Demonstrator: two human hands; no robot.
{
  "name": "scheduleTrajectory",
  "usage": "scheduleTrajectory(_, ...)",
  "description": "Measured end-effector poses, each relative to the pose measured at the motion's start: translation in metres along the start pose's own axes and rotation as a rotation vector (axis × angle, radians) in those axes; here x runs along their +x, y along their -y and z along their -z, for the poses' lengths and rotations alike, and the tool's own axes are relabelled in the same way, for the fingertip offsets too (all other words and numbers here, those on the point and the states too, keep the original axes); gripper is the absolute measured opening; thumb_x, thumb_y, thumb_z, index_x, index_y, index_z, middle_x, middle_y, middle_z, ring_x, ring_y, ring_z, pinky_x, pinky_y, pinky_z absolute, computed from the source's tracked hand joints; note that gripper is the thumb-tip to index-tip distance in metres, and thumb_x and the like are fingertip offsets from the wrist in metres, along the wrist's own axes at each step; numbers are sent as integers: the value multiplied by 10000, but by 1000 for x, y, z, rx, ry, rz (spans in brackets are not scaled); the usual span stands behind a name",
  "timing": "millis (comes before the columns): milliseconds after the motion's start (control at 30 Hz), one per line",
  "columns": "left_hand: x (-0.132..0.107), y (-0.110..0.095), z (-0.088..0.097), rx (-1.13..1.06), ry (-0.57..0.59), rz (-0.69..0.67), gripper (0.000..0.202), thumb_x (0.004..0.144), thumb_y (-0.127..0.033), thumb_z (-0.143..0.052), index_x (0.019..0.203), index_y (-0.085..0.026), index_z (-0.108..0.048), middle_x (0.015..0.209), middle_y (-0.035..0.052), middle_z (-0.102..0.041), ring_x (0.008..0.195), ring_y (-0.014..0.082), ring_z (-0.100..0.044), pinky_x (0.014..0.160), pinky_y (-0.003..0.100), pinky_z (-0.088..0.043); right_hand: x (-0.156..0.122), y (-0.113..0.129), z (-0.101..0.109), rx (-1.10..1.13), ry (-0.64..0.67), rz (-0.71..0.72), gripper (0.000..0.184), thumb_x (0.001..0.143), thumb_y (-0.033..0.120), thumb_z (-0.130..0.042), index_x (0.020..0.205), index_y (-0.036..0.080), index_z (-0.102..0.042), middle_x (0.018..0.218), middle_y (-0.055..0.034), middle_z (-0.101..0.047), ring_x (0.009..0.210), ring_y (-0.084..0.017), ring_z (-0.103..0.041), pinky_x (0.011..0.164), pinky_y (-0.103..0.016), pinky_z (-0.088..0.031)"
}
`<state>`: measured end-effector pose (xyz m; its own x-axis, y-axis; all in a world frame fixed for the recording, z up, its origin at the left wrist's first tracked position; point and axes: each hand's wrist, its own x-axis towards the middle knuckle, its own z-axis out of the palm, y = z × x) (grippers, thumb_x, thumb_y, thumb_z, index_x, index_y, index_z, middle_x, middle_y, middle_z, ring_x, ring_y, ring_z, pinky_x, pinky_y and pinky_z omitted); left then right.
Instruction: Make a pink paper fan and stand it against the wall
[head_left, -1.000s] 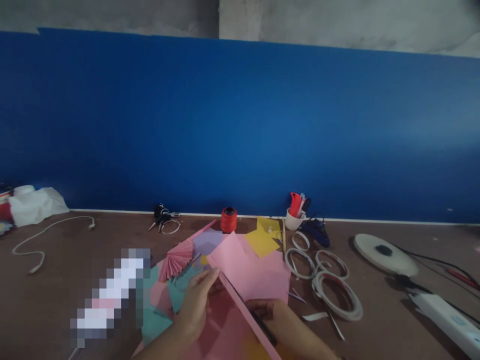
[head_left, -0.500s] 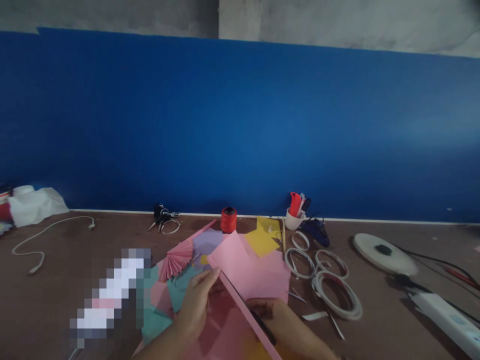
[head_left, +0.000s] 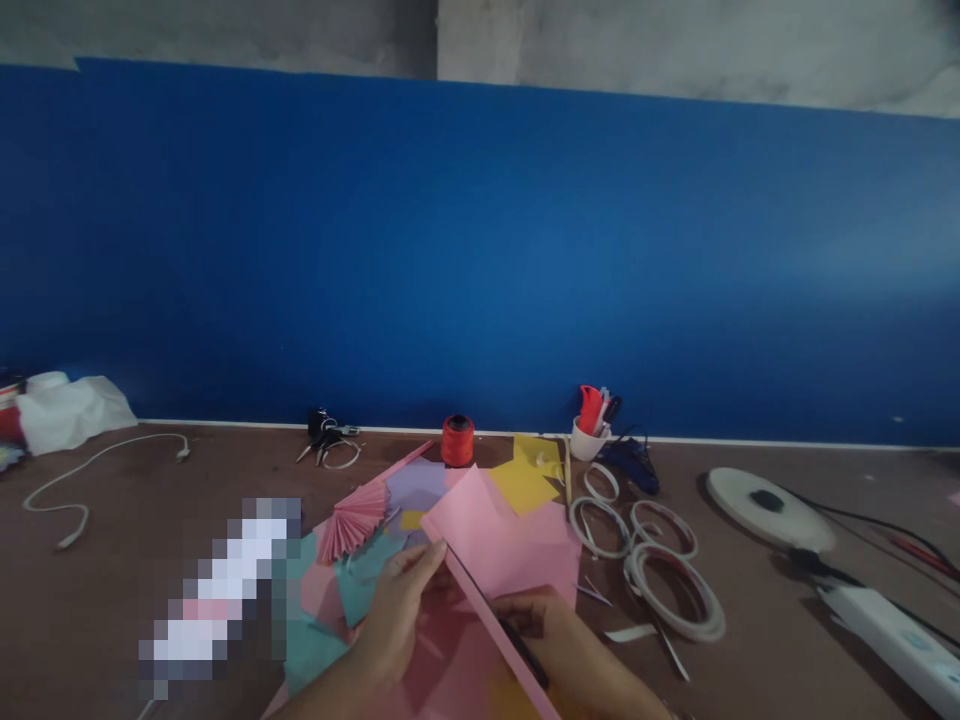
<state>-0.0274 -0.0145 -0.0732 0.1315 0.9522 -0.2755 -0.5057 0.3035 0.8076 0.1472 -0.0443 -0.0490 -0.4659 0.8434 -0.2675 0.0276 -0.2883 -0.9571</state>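
Note:
My left hand [head_left: 391, 612] pinches the edge of a pink paper sheet [head_left: 474, 505] between thumb and fingers. A narrow pink strip [head_left: 501, 640] runs from that pinch down toward me. Along the strip's right side lie black-handled scissors [head_left: 525, 655], with my right hand [head_left: 562, 640] closed around the handle; the blades are mostly hidden by paper. Beneath both hands are more coloured sheets, including teal paper [head_left: 311, 650] and yellow paper [head_left: 525, 475]. A pleated pink paper fan [head_left: 356, 520] rests left of the held sheet.
Behind the papers stand a red thread spool [head_left: 457, 442] and a white cup [head_left: 589, 440] with pens. Several tape rolls [head_left: 679, 592] lie to the right, before a round white device [head_left: 769, 508] and a power strip [head_left: 896, 640]. Keys [head_left: 326, 435] and a white cable [head_left: 82, 470] are left.
The held pink sheet and my left hand have shifted very slightly right. My right hand stays nearly in place on the scissors.

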Motion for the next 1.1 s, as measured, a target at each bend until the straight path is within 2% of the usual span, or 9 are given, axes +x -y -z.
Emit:
scheduleTrajectory(133,1,-7,-1,-48,-109,-48,333,608,-451,-790,715,-151,-692,686,50,-715,632,198,-673,571,267,-519,-1,1,0,-27,-19,-16,366,601,106,-533,871,173,-771,601,32,-631,513,-53,-456,523,-145,-396)
scheduleTrajectory(200,1,-9,-1,-19,-122,-76,327,589,-439,-802,698,-150,-694,678,45,-711,618,192,-668,550,253,-513,-2,0,0,-20,-19,-20,368,596,97,-525,860,168,-771,599,32,-628,505,-50,-448,509,-140,-388)
scheduleTrajectory(400,1,-4,0,16,-65,-24,319,601,-435,-797,650,-140,-685,624,54,-690,595,194,-658,516,247,-499,4,-11,4,15,6,1,393,584,71,-554,909,160,-756,605,31,-609,522,-55,-477,505,-136,-391)
scheduleTrajectory(567,2,-2,1,17,-23,-28,330,612,-444,-788,674,-133,-696,635,63,-689,640,207,-662,562,264,-506,6,-18,9,-8,-6,1,362,609,103,-585,926,158,-750,603,31,-600,505,-52,-454,507,-144,-399)
scheduleTrajectory(700,1,-4,1,31,-16,-31,323,629,-448,-775,660,-139,-688,628,56,-682,640,203,-650,561,260,-486,4,-17,8,-23,-7,-6,343,617,124,-591,917,162,-752,575,37,-589,501,-57,-447,524,-160,-399)
scheduleTrajectory(833,-3,-4,-1,117,7,-73,340,661,-463,-749,580,-144,-660,564,31,-647,573,169,-605,563,250,-461,4,-13,2,3,-49,-3,289,614,138,-598,855,146,-756,604,17,-607,505,-58,-440,487,-154,-342)
scheduleTrajectory(933,-4,-4,-3,163,10,-67,347,680,-473,-732,594,-141,-677,544,25,-634,534,153,-581,554,244,-447,4,-11,-1,2,-71,-13,250,610,134,-592,800,132,-754,594,14,-592,498,-53,-412,464,-149,-304)
scheduleTrajectory(1100,-5,-4,-4,146,7,-42,341,661,-473,-742,602,-144,-679,549,28,-638,512,150,-565,542,245,-434,4,-10,0,36,-38,3,224,617,153,-625,803,134,-748,584,16,-568,519,-64,-434,485,-155,-339)
